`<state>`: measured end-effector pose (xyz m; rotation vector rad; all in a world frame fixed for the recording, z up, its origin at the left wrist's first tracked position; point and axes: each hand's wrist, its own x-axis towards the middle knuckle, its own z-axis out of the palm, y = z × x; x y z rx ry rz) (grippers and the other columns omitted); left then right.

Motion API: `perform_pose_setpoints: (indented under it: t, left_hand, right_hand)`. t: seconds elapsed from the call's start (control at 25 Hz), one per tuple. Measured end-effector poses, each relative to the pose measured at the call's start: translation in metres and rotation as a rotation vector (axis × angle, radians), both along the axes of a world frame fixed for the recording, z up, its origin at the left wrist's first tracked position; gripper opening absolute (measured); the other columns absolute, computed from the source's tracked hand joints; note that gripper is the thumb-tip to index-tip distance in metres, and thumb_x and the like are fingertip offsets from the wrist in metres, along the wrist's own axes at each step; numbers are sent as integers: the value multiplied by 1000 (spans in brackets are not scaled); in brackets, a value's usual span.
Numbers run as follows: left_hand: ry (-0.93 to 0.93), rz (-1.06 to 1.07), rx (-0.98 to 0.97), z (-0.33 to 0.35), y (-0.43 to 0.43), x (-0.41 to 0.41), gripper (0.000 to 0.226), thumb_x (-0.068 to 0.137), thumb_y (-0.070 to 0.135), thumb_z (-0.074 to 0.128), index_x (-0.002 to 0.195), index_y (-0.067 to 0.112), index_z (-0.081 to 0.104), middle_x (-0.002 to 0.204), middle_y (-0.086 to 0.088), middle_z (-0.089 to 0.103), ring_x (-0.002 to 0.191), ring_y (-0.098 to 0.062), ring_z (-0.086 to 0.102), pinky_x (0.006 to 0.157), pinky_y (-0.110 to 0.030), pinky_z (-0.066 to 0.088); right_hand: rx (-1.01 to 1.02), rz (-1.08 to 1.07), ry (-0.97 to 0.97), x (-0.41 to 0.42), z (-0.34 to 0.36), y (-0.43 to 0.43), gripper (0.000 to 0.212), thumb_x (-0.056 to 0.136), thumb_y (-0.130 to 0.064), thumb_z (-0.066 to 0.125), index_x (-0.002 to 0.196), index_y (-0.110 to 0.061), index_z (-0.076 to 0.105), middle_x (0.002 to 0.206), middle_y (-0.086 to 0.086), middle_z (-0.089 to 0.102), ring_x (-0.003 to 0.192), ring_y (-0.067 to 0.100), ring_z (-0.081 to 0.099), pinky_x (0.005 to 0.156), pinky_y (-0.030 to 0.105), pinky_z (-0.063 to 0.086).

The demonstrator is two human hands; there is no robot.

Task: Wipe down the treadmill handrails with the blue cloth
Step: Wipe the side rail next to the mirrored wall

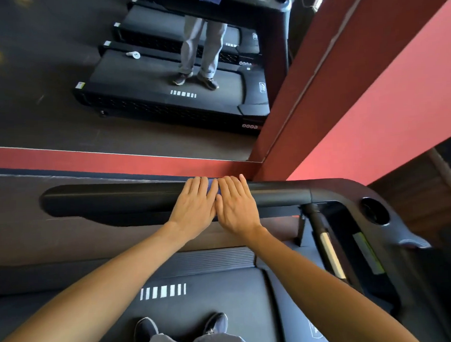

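A black treadmill handrail (116, 200) runs left to right across the middle of the view. Both hands lie side by side on top of it, fingers straight and flat. My left hand (195, 206) and my right hand (235, 205) press a blue cloth (212, 186) against the rail. Only a thin strip of the cloth shows between the two hands; the rest is hidden under them.
The treadmill console (372, 210) with a round cup holder joins the rail on the right. The belt (199, 297) and my shoes are below. A red wall ledge (114, 161) and a mirror behind it reflect the treadmills and a standing person.
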<state>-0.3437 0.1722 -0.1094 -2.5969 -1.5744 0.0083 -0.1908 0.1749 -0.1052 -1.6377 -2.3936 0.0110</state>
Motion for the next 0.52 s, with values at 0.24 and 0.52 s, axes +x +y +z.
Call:
perform_pose_setpoints:
  t: [0.24, 0.52]
  left_hand:
    - [0, -116, 9, -4, 24, 126, 54, 105, 30, 15, 145, -3, 31, 136, -29, 51, 123, -43, 50, 106, -52, 42]
    - [49, -147, -30, 4, 30, 205, 59, 102, 40, 29, 144, 0, 35, 133, -25, 56, 118, -39, 56, 103, -49, 46]
  right_hand:
    - [-36, -103, -9, 123, -6, 5, 45, 102, -29, 19, 132, -15, 49, 130, 1, 51, 125, 24, 46, 119, 47, 23]
    - [-69, -175, -154, 196, -4, 2, 46, 104, -23, 22, 143, -11, 42, 141, 7, 45, 139, 30, 38, 119, 50, 25]
